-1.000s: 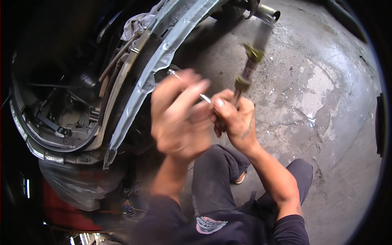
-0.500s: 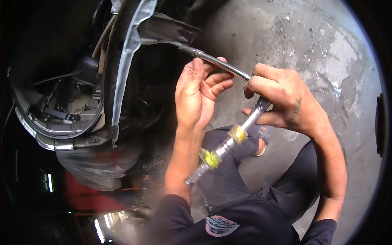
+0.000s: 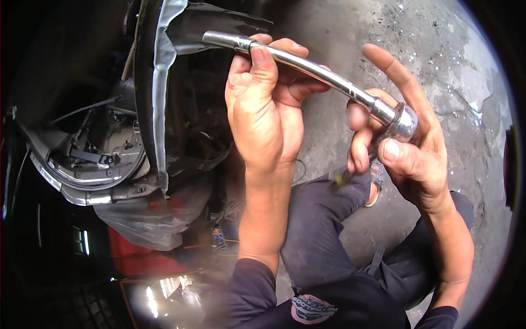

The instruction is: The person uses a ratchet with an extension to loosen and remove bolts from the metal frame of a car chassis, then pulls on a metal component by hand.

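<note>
The slim, chromed-steel extension bar (image 3: 312, 71) is extending between the hands, its long axis sloping from upper left to lower right. Its silver cylindrical socket end (image 3: 224, 39) is pointing upper left; its opposite end is meeting the rounded chromed ratchet head (image 3: 404, 123). The left hand (image 3: 268, 112) is pinching the bar beside the socket end. The right hand (image 3: 416, 156) is loosely gripping below the ratchet head with thumb and curled fingers, index finger extending. The blurred, yellow-marked handle (image 3: 339, 178) is angling lower left. A pale-edged, dark vehicle panel (image 3: 160, 88) is standing left of the socket end; contact is not discernible. A round-edged body recess (image 3: 93, 185) is holding a black bracket (image 3: 90, 157).
</note>
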A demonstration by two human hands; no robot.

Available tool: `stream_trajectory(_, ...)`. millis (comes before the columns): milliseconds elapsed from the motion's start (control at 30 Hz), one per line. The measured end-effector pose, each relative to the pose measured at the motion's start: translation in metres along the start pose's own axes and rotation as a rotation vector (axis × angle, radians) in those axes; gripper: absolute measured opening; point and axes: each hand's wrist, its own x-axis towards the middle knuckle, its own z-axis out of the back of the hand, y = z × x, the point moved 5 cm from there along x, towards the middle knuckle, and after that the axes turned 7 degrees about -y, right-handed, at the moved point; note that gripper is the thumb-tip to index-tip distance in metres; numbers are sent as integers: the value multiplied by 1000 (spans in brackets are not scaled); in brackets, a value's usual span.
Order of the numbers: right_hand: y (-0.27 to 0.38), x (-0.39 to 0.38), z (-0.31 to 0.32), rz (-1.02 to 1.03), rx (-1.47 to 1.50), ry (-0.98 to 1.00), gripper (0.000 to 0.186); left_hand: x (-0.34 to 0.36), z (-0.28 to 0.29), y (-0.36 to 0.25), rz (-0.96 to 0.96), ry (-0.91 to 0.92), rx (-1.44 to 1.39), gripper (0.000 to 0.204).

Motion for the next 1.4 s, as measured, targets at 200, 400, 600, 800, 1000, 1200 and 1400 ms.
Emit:
stream_trajectory(200,4,15,-15,68,-193,-60,85,21,1,-5,12,81,-237,24)
stream_trajectory(400,29,34,-46,675,-896,127,58,39,10,-21,-5,254,-318,34)
stream_trajectory(600,49,34,-84,976,-1396,243,62,47,-8,-24,49,112,-528,32)
stream_trajectory(800,65,36,-136,1072,-1880,489,65,36,-13,-29,-12,256,-460,46)
stream_trajectory(1000,82,43,-148,939,-1721,587,65,27,-16,-42,97,106,-621,36)
stream_trajectory(1200,90,55,-159,844,-1609,586,63,33,-24,-40,88,111,-717,35)
stream_trajectory(1400,82,44,-153,1019,-2151,667,46,43,-19,-19,65,266,-706,35)
